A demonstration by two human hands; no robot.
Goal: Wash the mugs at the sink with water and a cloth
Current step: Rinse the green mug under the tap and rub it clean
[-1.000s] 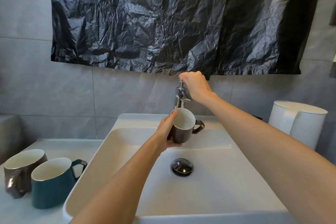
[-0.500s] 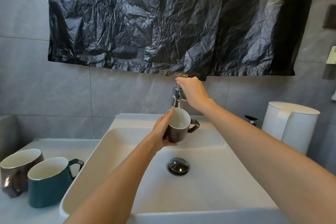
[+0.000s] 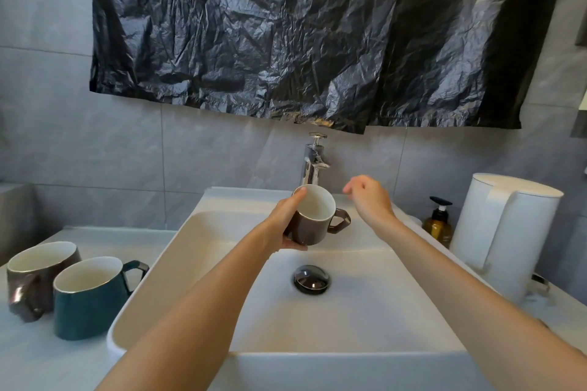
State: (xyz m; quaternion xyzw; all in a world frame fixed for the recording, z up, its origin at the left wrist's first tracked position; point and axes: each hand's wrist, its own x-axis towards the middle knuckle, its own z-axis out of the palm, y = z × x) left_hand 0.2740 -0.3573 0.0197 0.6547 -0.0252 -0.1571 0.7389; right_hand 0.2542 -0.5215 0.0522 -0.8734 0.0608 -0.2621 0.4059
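The left hand (image 3: 281, 227) wraps fingers (image 3: 297, 246) and thumb round the brown mug (image 3: 313, 222), above the back of the sink (image 3: 190, 263) and just under the tap (image 3: 313, 162); the right hand (image 3: 370, 201) hovers beside its handle, fingers loosely curled, holding nothing. The sink lies open below, around the drain plug (image 3: 312, 279). The mug tilts, mouth toward the camera, handle pointing right.
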